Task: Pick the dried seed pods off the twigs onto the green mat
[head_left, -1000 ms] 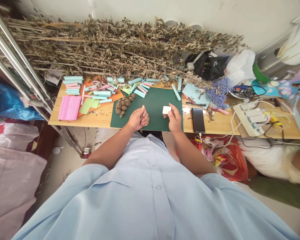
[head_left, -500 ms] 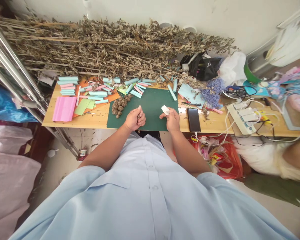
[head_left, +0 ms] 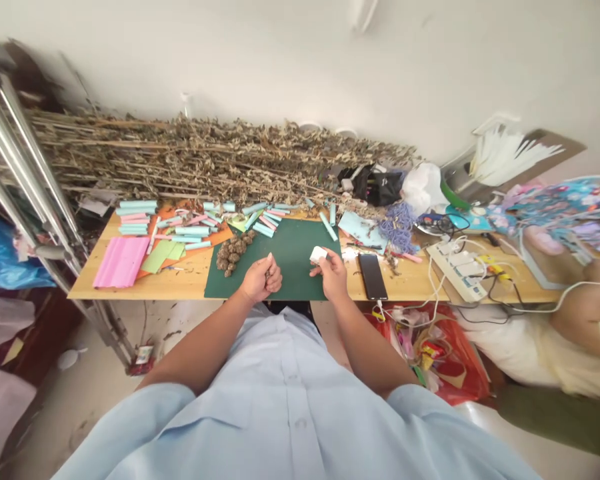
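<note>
My left hand (head_left: 262, 279) is closed in a loose fist over the near edge of a green cutting mat (head_left: 300, 250). A hint of something dark shows between its fingers, too small to name. Between thumb and fingers, my right hand (head_left: 333, 272) pinches a small white piece (head_left: 318, 255) with a rounded block shape, above the mat's right side. On the mat's left part, close to my left hand, lies a cluster of brown, rough-surfaced balls (head_left: 233, 252). The two hands are apart.
Paper rolls (head_left: 189, 231) and a pink paper stack (head_left: 121, 261) lie left. Dried plant stalks (head_left: 220, 157) line the back. A phone (head_left: 373, 277), purple cord (head_left: 399, 227) and power strip (head_left: 457, 270) with cables sit right. Another person's arm (head_left: 587, 307) shows at far right.
The view has tilted upward, so the table sits lower and more wall shows. The white piece in my right hand has turned slightly. My left hand stays closed.
</note>
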The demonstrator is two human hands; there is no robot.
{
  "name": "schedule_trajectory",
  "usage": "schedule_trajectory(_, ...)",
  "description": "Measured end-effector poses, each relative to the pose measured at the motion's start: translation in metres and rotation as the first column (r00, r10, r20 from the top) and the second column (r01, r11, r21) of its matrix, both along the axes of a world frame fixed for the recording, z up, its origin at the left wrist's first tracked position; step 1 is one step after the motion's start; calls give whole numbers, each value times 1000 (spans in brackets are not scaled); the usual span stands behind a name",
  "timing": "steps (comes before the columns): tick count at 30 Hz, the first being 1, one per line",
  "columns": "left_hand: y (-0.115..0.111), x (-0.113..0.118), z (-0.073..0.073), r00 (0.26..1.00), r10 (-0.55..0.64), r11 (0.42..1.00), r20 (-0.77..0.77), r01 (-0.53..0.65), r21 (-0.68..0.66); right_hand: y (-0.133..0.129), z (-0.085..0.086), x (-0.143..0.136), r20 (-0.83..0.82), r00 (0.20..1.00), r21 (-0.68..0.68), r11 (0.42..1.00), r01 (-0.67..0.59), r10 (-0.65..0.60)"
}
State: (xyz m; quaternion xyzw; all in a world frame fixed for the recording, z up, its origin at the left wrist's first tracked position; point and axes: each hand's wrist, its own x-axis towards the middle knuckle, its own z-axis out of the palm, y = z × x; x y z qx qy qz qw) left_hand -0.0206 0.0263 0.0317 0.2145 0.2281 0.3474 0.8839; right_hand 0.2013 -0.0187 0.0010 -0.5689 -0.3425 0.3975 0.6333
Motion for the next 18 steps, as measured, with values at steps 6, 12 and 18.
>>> schedule_trajectory(6,0,-2,-3,1000,-3,1000,2,3,24,25,17,13,-22,995,-51,994,99,-100)
schedule_trajectory(12,1,-2,-5,1000,-15,998,13,14,65,84,45,48,47,982,-186,964,189,-183)
schedule_trajectory(18,-1,-3,-8,999,-25,997,29,22,76,146,55,62,36,994,-374,921,106,-100)
